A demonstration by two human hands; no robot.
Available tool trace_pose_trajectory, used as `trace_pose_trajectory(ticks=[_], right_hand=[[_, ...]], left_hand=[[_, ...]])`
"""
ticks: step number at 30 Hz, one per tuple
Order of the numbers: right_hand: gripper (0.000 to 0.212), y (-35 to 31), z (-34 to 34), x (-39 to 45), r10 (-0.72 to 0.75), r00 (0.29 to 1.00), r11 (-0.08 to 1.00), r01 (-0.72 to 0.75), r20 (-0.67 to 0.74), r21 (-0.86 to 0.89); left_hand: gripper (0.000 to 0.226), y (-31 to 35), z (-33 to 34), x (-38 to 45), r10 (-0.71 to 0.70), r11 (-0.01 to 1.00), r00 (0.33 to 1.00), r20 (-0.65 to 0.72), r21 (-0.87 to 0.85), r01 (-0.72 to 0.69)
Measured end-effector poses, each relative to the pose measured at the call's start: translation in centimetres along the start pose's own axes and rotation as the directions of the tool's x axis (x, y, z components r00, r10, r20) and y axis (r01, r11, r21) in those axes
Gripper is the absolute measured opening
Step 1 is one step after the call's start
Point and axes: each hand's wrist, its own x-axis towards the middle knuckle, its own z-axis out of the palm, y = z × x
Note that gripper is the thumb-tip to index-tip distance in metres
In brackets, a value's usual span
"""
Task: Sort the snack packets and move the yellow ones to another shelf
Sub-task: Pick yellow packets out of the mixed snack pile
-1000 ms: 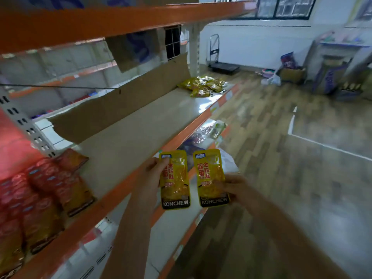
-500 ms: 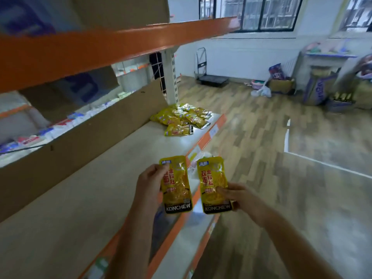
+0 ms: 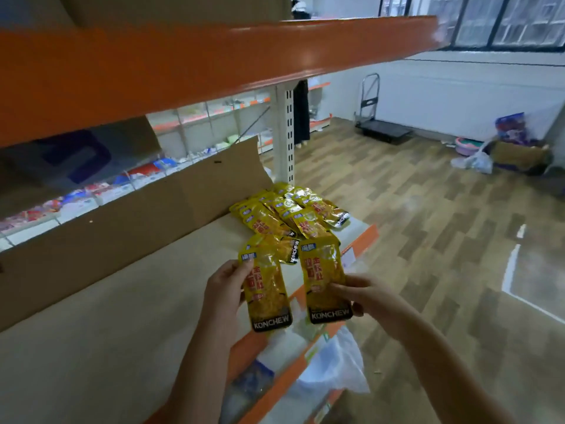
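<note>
Left hand: the left hand [image 3: 224, 289] grips the left yellow packet [image 3: 266, 290] along its left edge, fingers behind and thumb at the front near the top corner; packet upright, label facing the camera.
Right hand: the right hand [image 3: 362, 293] pinches the right yellow packet [image 3: 324, 278] at its right edge, low down; packet upright, just beside the other, not touching it.
Change: a second ago the yellow pile [image 3: 290, 211] lay far down the shelf and small in view; half a second ago it was nearer; now it sits directly beyond the two held packets, whose top edges overlap its nearest packets in view. The grips look the same throughout.
Shelf: the beige shelf board [image 3: 128, 304] carries the pile at its far end, next to the white upright post [image 3: 283, 133]; a cardboard sheet [image 3: 128, 215] stands along the back.
Task standing: judged as the carry nearly done; both packets are at the drop point but not yet laid down.
Next move calls for: reaching a little forward and letting go onto or beside the pile.
Risk: slick film packets on a loose heap near the orange front edge [image 3: 357, 243] may slide off.
</note>
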Motion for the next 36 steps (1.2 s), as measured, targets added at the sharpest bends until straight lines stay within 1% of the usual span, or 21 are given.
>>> trace_pose_trajectory(ticks=[3, 5, 9, 12, 15, 17, 20, 25, 27, 29, 30, 34, 36], right_hand=[[0.018, -1.4, -2.9, 3.7, 0.003, 0.997, 0.998, 0.002, 0.074, -0.067], [0.018, -2.0, -4.3, 5.9, 0.016, 0.992, 0.996, -0.005, 0.122, -0.091], [0.012, -2.7, -6.3, 9.4, 0.037, 0.969, 0.987, 0.004, 0.245, -0.163], [0.018, -2.9, -6.7, 11.2, 0.061, 0.953, 0.987, -0.013, 0.296, -0.163], [0.022, -2.8, -6.4, 12.6, 0.028, 0.937, 0.966, 0.064, 0.347, -0.251], [0.022, -2.8, -6.0, 13.3, 0.002, 0.927, 0.960, 0.104, 0.376, -0.262], [0.013, -2.6, -5.6, 14.1, -0.018, 0.920, 0.937, 0.152, 0.392, -0.315], [0.023, -2.0, -5.3, 15.0, -0.015, 0.922, 0.895, 0.185, 0.387, -0.406], [0.024, -2.2, -5.2, 15.1, -0.023, 0.910, 0.875, 0.219, 0.414, -0.432], [0.023, -2.3, -5.0, 15.2, -0.033, 0.903, 0.855, 0.247, 0.428, -0.455], [0.022, -2.3, -4.9, 15.3, -0.033, 0.903, 0.853, 0.249, 0.428, -0.459], [0.020, -2.2, -4.6, 15.4, -0.019, 0.906, 0.861, 0.230, 0.423, -0.454], [0.019, -2.1, -4.5, 15.4, -0.010, 0.905, 0.859, 0.226, 0.426, -0.460]], left_hand=[[0.017, -0.4, 2.3, 2.4, -0.039, 0.999, 0.989, -0.141, -0.029, 0.035], [0.016, -0.7, 3.5, 3.6, -0.064, 0.997, 0.975, -0.211, -0.053, 0.054], [0.018, -1.6, 5.3, 5.3, -0.126, 0.990, 0.943, -0.307, -0.100, 0.099], [0.017, -2.0, 5.9, 6.1, -0.153, 0.987, 0.927, -0.344, -0.097, 0.127], [0.016, -2.0, 6.3, 6.7, -0.135, 0.991, 0.915, -0.381, -0.042, 0.129], [0.015, -2.1, 6.3, 7.2, -0.093, 0.993, 0.914, -0.394, 0.036, 0.116], [0.015, -2.2, 6.3, 7.8, -0.039, 0.988, 0.913, -0.406, 0.119, 0.096], [0.015, -2.8, 6.1, 8.2, 0.011, 0.951, 0.917, -0.398, 0.286, 0.113], [0.015, -2.9, 6.0, 8.1, 0.040, 0.901, 0.925, -0.379, 0.414, 0.131], [0.023, -2.7, 6.1, 7.8, 0.112, 0.766, 0.921, -0.373, 0.622, 0.159], [0.028, -2.5, 6.1, 7.7, 0.148, 0.701, 0.918, -0.368, 0.694, 0.165], [0.040, -2.3, 6.0, 7.4, 0.207, 0.492, 0.920, -0.333, 0.848, 0.197], [0.041, -2.4, 5.7, 7.6, 0.221, 0.429, 0.923, -0.316, 0.881, 0.199]])
